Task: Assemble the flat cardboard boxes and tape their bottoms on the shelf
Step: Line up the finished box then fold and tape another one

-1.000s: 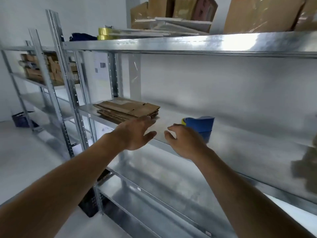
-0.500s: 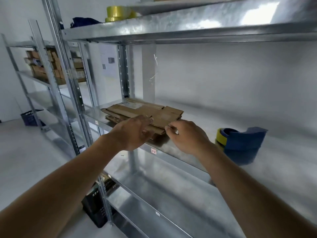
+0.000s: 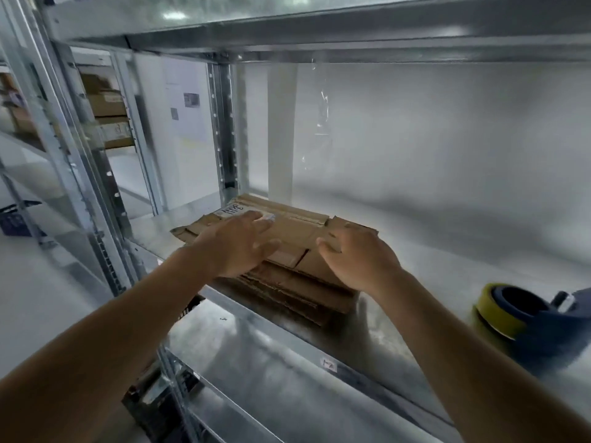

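Setting: a galvanised metal shelf (image 3: 415, 273) fills most of the frame, seen from the person's head; a second rack stands blurred at the far left.
Boxes: a stack of flat cardboard boxes (image 3: 297, 231) lies on the middle shelf, at the centre of the frame, close to the rear upright. The top sheet bears a white label with handwriting near its upper left corner. Lower sheets jut out toward the front edge.
Left hand (image 3: 236, 247): reaches in from the lower left, palm down on the top sheet of the stack. Fingers are straight and slightly spread, tips pointing to the right; the image is blurred, so firm contact of every fingertip cannot be told.
Right hand (image 3: 358, 260): reaches in from the lower right, over the right end of the stack. Fingers are loosely curved, thumb apart and pointing left; whether the fingertips hook the far edge of the cardboard cannot be told.
Gap between hands: a bare strip of cardboard shows between the two thumbs.
Tape gun (image 3: 531, 324): blue, with a yellow roll, resting on the same shelf at the right edge of the frame, well apart from the stack.
Upper shelf (image 3: 319, 24): crosses the top of the frame.
Lower shelf (image 3: 271, 378): visible under the forearms.
Background boxes (image 3: 108, 113): brown cartons on the blurred rack, upper left.
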